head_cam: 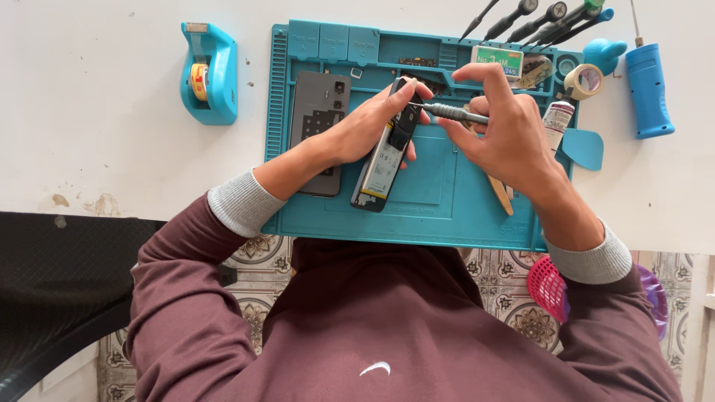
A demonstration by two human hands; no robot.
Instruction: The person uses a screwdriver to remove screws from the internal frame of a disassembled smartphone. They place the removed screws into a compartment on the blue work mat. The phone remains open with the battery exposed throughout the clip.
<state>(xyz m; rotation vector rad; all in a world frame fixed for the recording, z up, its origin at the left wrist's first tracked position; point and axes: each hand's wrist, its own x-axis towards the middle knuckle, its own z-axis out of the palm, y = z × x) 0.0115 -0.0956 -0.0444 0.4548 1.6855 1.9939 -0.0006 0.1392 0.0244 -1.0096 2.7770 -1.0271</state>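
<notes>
Nearest the camera, maroon knit sleeves with ribbed grey cuffs reach up over the near edge of a teal rubber mat [447, 216], a flat rectangular pad with moulded ridges and small trays along its far side. On the middle of the mat lies an opened phone [386, 152], a slim dark slab tilted with its far end leaning right, its pale battery label and black inner parts showing. The left hand [365, 126] rests over the phone's left edge, fingers curled loosely around its upper end and thumb pressed near the top, steadying it. The right hand [506, 126] is closed in a pinch around a thin metal screwdriver [450, 112], whose knurled grey shaft points left so that its tip meets the phone's upper end. Left of the phone, partly under the left wrist, lies a matte grey back cover [316, 112] with a patch of small black squares. Under the right hand a flat wooden stick [500, 195] pokes out toward the near edge. Off the mat's right side sit a rounded blue plastic pick [583, 147] and a chunky blue cylindrical tool [648, 89]. At the mat's far right corner stands a small roll of tape [585, 80], with dark screwdriver handles [547, 21] fanning out beyond. Well left of the mat, a glossy turquoise tape dispenser [210, 72] sits on the white table [97, 112].
</notes>
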